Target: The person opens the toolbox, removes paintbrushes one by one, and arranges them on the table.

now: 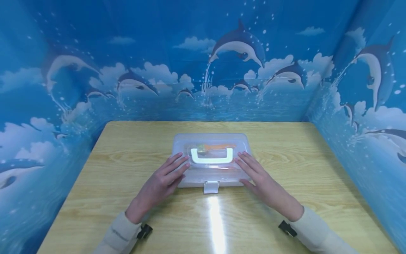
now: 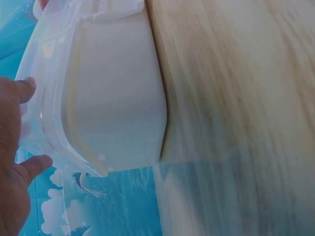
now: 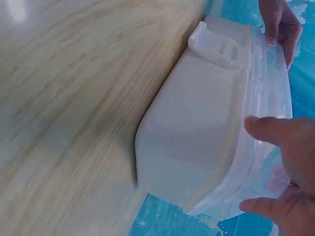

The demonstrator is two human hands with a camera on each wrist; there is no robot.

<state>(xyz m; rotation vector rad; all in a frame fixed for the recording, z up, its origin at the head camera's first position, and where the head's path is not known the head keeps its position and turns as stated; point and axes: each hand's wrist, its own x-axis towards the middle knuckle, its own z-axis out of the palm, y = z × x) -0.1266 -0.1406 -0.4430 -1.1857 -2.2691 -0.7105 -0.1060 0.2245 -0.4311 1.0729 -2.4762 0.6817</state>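
A clear-lidded plastic storage box [image 1: 191,178] with a white base sits on the table, lid down. Its white carry handle [image 1: 211,161] lies flat on top. At the front, the white latch [image 1: 211,187] sticks outward. An orange-handled brush [image 1: 219,146] shows at the top of the lid; its exact level is unclear. My left hand [image 1: 163,180] rests on the left part of the lid, fingers extended. The right hand [image 1: 263,180] touches the right part, fingers likewise extended and thumb near the front edge. In the right wrist view, the right thumb [image 3: 268,129] lies against the lid's rim.
The wood-grain table [image 1: 127,148] extends around the box on all sides. Behind and beside it hangs a blue dolphin-printed curtain [image 1: 177,102]. Each sleeve has a small black device [image 1: 145,231] at the wrist.
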